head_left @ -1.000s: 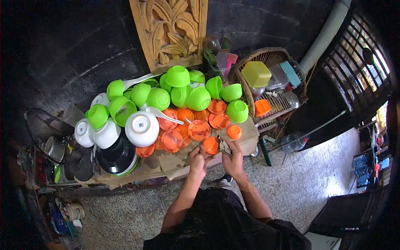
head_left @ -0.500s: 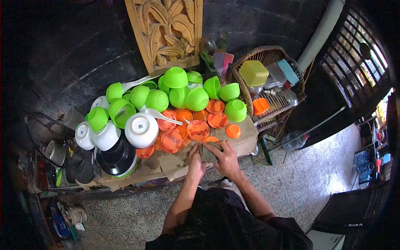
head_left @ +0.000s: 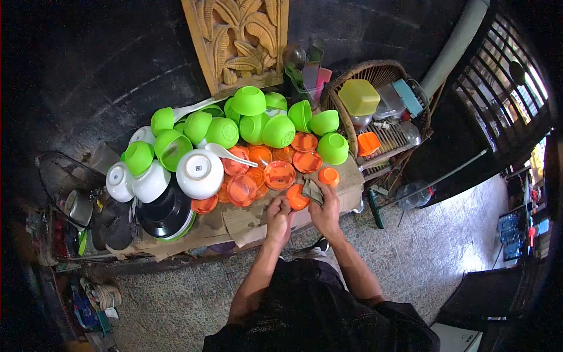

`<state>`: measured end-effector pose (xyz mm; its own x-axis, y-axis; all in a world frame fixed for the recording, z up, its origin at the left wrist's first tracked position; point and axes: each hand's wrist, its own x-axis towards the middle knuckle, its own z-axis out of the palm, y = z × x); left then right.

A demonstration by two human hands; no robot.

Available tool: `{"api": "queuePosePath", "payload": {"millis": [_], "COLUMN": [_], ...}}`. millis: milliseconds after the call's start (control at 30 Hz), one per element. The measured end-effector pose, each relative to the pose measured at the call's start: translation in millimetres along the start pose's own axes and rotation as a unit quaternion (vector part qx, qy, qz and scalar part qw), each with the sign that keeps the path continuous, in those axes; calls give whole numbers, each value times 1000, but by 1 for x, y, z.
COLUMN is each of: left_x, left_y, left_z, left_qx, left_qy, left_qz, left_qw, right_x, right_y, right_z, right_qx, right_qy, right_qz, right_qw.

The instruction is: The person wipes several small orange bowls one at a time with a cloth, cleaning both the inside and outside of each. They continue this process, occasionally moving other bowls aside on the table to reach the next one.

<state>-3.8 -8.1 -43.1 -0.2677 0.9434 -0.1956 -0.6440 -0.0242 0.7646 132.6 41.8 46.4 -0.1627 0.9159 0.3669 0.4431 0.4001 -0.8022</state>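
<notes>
The fingers of my left hand (head_left: 278,213) pinch the orange dish (head_left: 297,199) over the cardboard's (head_left: 243,225) front edge; my right hand (head_left: 326,211) grasps the cloth (head_left: 312,190). Dish: probably light, stiff, slippery if wet; hold by rim. Cloth: likely soft. Surroundings: patterned floor (head_left: 428,249), dark wall (head_left: 117,76).

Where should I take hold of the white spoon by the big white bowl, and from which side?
I'd set the grip on the white spoon near the end of its handle, coming from above and pinching across its long edges. The handle is slim and uncovered, reaching out over the orange dishes, while the wide end lies close to the big white bowl.
</notes>
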Motion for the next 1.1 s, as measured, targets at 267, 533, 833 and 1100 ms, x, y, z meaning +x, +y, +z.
{"api": "queuePosePath", "payload": {"millis": [267, 533, 833, 1100], "left_x": [-5, 1, 23, 37], "left_y": [20, 32, 20, 19], "left_z": [42, 82, 122, 141], "left_qx": [-37, 260, 537, 673], "left_qy": [5, -60, -56, 4], "left_qz": [31, 45, 258, 314], "left_qw": [999, 963, 801, 669], "right_x": [-23, -6, 19, 47], "right_y": [4, 43, 78, 67], "right_z": [-26, -59, -77, -92], "right_qx": [254, 254, 54, -23], "right_qy": [-95, -44, -12, -30], "right_qz": [278, 308, 177, 223], "right_qw": [921, 916, 983, 974]}}
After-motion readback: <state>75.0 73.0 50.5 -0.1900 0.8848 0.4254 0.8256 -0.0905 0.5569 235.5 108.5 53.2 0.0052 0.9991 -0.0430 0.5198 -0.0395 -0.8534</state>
